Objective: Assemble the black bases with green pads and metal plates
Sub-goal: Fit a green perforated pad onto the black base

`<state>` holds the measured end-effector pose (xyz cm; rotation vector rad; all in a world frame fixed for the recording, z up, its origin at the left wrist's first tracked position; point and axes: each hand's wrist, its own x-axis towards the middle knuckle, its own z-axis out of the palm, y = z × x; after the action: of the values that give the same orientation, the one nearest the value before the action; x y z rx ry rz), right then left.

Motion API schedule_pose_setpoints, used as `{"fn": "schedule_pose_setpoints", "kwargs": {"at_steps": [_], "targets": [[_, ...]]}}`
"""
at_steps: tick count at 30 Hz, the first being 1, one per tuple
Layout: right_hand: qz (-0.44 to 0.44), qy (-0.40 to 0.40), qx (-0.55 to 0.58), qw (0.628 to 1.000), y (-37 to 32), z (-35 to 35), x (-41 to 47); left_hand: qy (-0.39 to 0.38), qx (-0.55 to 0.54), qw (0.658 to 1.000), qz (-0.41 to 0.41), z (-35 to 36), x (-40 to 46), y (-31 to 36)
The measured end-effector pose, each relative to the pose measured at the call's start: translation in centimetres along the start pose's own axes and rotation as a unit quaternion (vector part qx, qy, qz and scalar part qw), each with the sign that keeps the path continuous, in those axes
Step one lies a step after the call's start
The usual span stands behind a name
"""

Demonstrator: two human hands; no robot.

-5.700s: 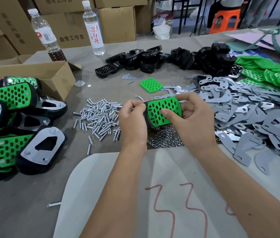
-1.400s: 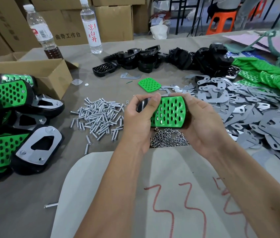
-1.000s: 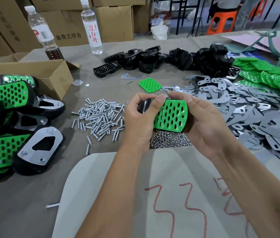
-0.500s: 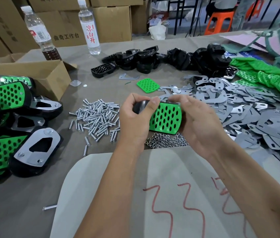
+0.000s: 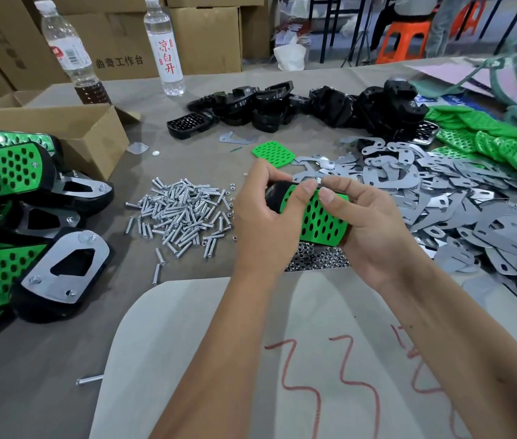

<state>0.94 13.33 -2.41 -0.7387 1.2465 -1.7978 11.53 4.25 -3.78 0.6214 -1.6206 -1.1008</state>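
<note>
Both hands hold one black base (image 5: 274,194) with a perforated green pad (image 5: 322,221) on its top, just above the table. My left hand (image 5: 263,220) grips the base's left end, its thumb pressing on the pad's upper edge. My right hand (image 5: 368,229) wraps round the right end, thumb on the pad's top edge. Spare black bases (image 5: 269,104) are heaped at the back. Loose green pads (image 5: 488,144) lie far right, one single pad (image 5: 272,153) lies ahead. Metal plates (image 5: 459,198) spread across the right side.
A pile of screws (image 5: 181,213) lies left of my hands and nuts (image 5: 317,259) lie under them. Finished assemblies (image 5: 32,248) are stacked at the left beside a cardboard box (image 5: 70,128). Two bottles (image 5: 165,45) stand at the back. White card (image 5: 282,359) covers the near table.
The base has tilted in my hands so the pad faces more upward and right. My thumbs have shifted along the pad's upper edge.
</note>
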Motion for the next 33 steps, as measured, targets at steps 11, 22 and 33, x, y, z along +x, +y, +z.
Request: {"fn": "schedule_pose_setpoints", "kwargs": {"at_steps": [11, 22, 33], "targets": [[-0.063, 0.068, 0.032, 0.995, -0.1, 0.0, 0.3, -0.078, -0.047, 0.987, -0.134, -0.1, 0.0, 0.5], [-0.024, 0.043, -0.028, 0.998, 0.6, -0.2, 0.8, -0.005, -0.158, 0.958, -0.24, -0.1, 0.1, 0.8], [-0.039, 0.015, -0.026, 0.999, 0.4, -0.6, 0.8, -0.05, -0.248, 0.912, -0.323, -0.7, 0.5, 0.7]]}}
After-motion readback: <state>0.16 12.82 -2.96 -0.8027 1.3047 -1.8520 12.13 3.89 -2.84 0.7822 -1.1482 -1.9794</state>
